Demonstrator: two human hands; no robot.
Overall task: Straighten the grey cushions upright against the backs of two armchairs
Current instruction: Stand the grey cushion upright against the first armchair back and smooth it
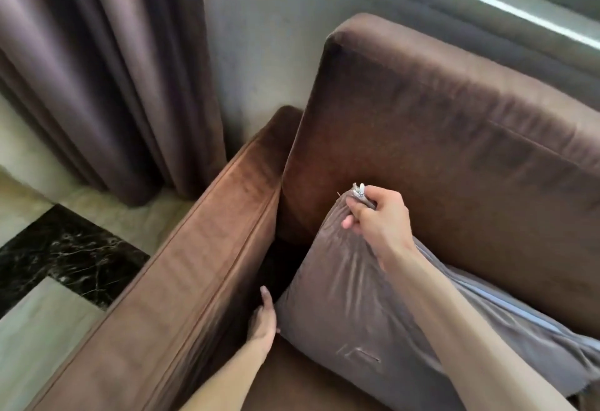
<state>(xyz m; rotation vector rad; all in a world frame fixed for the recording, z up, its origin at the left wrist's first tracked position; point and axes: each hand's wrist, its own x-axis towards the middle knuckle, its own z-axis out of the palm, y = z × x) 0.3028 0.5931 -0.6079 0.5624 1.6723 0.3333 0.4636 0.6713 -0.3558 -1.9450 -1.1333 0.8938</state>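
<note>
A grey cushion (350, 306) leans tilted on the seat of a brown armchair (454, 137), its top edge close to the backrest. My right hand (376, 215) pinches the cushion's upper left corner, where a small white tag sticks out. My left hand (264, 319) lies flat with fingers extended against the cushion's lower left edge, in the dark gap beside the armrest (181, 280). The cushion's right side runs under my right forearm toward the frame's edge. Only one armchair is in view.
Brown curtains (97, 69) hang at the left beside a pale wall (259, 37). A window sill (487, 4) runs behind the backrest. The floor (48, 280) to the left has pale and black marble tiles.
</note>
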